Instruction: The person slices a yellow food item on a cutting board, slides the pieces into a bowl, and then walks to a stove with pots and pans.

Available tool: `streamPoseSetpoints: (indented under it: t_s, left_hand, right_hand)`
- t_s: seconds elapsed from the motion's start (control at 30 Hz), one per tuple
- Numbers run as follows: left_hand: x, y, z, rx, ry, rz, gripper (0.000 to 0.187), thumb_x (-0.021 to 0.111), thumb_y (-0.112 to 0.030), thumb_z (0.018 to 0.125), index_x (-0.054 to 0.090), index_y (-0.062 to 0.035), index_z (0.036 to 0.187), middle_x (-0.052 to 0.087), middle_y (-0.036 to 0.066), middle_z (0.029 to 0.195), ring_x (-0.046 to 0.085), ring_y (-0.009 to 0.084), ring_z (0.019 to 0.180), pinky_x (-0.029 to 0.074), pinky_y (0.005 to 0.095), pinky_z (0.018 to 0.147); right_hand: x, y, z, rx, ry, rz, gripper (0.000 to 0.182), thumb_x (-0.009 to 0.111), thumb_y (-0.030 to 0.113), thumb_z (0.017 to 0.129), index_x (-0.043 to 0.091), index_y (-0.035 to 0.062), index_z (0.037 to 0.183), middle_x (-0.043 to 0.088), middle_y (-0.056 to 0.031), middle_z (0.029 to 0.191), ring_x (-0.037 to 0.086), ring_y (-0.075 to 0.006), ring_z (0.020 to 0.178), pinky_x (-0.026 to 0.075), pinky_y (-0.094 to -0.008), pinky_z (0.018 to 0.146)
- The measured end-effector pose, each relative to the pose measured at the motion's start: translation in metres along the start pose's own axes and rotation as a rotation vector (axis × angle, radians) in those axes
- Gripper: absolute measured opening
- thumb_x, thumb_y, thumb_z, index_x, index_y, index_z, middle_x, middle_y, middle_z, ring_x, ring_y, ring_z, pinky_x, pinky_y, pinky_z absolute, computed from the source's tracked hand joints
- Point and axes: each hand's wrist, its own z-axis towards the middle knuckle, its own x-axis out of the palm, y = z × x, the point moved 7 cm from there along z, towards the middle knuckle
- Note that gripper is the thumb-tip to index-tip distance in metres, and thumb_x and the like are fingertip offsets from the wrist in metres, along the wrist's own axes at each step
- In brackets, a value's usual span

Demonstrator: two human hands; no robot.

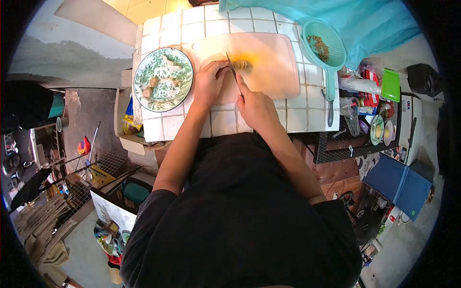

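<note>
A pinkish cutting board (273, 72) lies on the white tiled counter. My right hand (255, 106) is closed on a knife (231, 65), whose blade points away from me, just right of my left fingertips. My left hand (210, 82) has its fingers bent together over a small brownish piece at the blade's left side. Right of the blade, several brownish slices (244, 65) lie on the board beside a yellow stain. At the left, a green and white patterned plate (158, 103) holds a few brownish root-like pieces (148, 91).
A turquoise strainer (340, 48) with brown bits stands at the counter's right, by a dark-handled utensil (330, 114). Turquoise cloth (370, 24) hangs behind it. A black mesh rack (331, 144) with dishes and packets adjoins the right side of the white tiled counter (223, 122).
</note>
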Motion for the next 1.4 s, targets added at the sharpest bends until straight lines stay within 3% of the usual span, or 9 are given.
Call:
streamPoseSetpoints:
  t_s: [0.83, 0.93, 1.1, 1.23, 1.3, 1.4]
  left_hand:
    - [0.000, 0.003, 0.001, 0.004, 0.003, 0.019, 0.017, 0.076, -0.002, 0.090, 0.077, -0.0006, 0.106, 0.076, 0.014, 0.106, 0.073, 0.0341, 0.097, 0.059, 0.0393, 0.087]
    - [0.000, 0.005, 0.000, 0.004, -0.002, 0.020, 0.016, 0.076, -0.002, 0.089, 0.077, -0.0003, 0.106, 0.076, 0.014, 0.105, 0.073, 0.0343, 0.097, 0.059, 0.0395, 0.087]
    - [-0.001, -0.001, 0.003, 0.032, -0.017, 0.011, 0.014, 0.075, -0.001, 0.089, 0.076, 0.0004, 0.103, 0.075, 0.015, 0.103, 0.073, 0.0353, 0.095, 0.059, 0.0408, 0.085]
    - [-0.002, -0.004, 0.002, 0.004, -0.021, 0.006, 0.013, 0.075, 0.001, 0.089, 0.075, 0.0006, 0.102, 0.075, 0.015, 0.102, 0.073, 0.0357, 0.093, 0.059, 0.0409, 0.083]
    - [-0.002, -0.005, 0.003, 0.018, -0.036, 0.004, 0.014, 0.075, 0.001, 0.089, 0.075, 0.0005, 0.103, 0.075, 0.015, 0.102, 0.073, 0.0356, 0.092, 0.059, 0.0406, 0.083]
    - [-0.003, -0.002, 0.004, -0.025, -0.028, -0.048, 0.015, 0.074, 0.002, 0.090, 0.074, 0.0004, 0.105, 0.075, 0.015, 0.102, 0.073, 0.0350, 0.092, 0.059, 0.0398, 0.083]
  right_hand:
    - [0.013, 0.008, 0.005, -0.018, 0.046, -0.059, 0.065, 0.061, 0.020, 0.100, 0.044, 0.0021, 0.160, 0.066, -0.0223, 0.067, 0.068, -0.0423, 0.063, 0.056, -0.0541, 0.065]
    - [0.019, 0.005, 0.005, 0.012, 0.117, -0.091, 0.067, 0.061, 0.019, 0.100, 0.040, 0.0023, 0.162, 0.068, -0.0242, 0.073, 0.069, -0.0418, 0.067, 0.057, -0.0540, 0.067]
    - [0.029, 0.000, 0.008, -0.020, 0.012, -0.048, 0.069, 0.060, 0.017, 0.100, 0.036, 0.0020, 0.163, 0.072, -0.0269, 0.096, 0.072, -0.0420, 0.077, 0.058, -0.0542, 0.072]
    - [0.039, -0.008, 0.015, 0.020, 0.054, -0.053, 0.066, 0.059, 0.017, 0.101, 0.038, 0.0032, 0.163, 0.073, -0.0257, 0.100, 0.072, -0.0434, 0.081, 0.058, -0.0550, 0.075]
    - [0.025, -0.007, 0.016, 0.002, 0.011, 0.041, 0.068, 0.054, 0.020, 0.102, 0.033, 0.0012, 0.165, 0.073, -0.0282, 0.114, 0.073, -0.0459, 0.088, 0.059, -0.0534, 0.083]
    - [-0.002, -0.013, 0.013, 0.031, 0.026, 0.115, 0.061, 0.053, 0.021, 0.104, 0.042, 0.0054, 0.161, 0.074, -0.0289, 0.105, 0.072, -0.0478, 0.090, 0.057, -0.0551, 0.086]
